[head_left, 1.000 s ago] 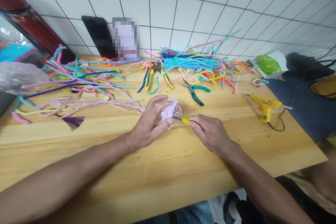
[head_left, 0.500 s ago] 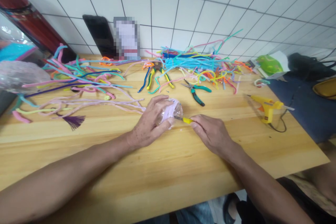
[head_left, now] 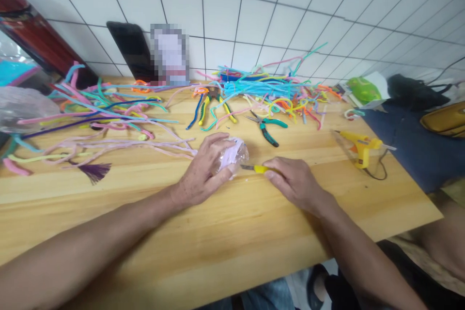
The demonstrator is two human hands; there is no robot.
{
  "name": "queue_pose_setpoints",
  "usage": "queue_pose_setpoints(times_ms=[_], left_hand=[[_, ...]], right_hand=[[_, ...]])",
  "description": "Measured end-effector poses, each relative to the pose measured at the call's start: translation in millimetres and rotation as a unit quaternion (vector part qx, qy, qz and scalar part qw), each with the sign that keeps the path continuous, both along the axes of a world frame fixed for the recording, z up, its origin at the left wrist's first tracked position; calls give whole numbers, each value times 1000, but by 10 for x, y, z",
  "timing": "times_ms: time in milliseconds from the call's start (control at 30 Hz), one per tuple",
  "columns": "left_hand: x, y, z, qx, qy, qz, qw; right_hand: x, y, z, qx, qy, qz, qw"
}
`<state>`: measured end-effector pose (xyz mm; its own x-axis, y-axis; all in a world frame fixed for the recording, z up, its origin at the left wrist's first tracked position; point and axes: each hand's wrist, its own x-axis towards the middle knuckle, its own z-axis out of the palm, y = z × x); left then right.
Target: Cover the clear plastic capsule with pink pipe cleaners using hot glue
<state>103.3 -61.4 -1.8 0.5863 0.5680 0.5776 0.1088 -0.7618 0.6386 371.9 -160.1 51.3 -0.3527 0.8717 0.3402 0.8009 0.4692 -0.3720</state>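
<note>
My left hand [head_left: 203,172] is closed around a rounded clear plastic piece [head_left: 242,154] with pale lilac material across it. The thumb presses its near side, and part of it is hidden under the fingers. In my right hand [head_left: 298,184] is a yellow utility knife [head_left: 260,169], its dark blade pointing left at the near right side of the plastic piece. Whether the blade tip touches the plastic I cannot tell. Needle-nose pliers [head_left: 269,127] with teal and black handles lie just behind, and lilac pipe cleaners [head_left: 156,144] stretch to the left of my left hand.
Yellow-handled pliers [head_left: 216,106] and a pile of coloured pipe cleaners [head_left: 259,88] are along the wall. More pipe cleaners and a purple tassel [head_left: 93,170] lie at left. A yellow glue gun [head_left: 365,147] rests at right. A dark phone [head_left: 131,51] leans on the tiles.
The knife blade has drawn back slightly from the lilac material to the plastic's lower right edge. My left hand keeps its hold. The whole view has shifted a little.
</note>
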Motion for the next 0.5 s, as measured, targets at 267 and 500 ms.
queue_pose_setpoints(times_ms=[267,500], left_hand=[[-1,-1,-3,5,-3,1,1000],[-5,11,8,20,4,6,1000]], right_hand=[[714,170,125,-9,20,-300,954],[1097,279,53,-124,-97,-381,911]])
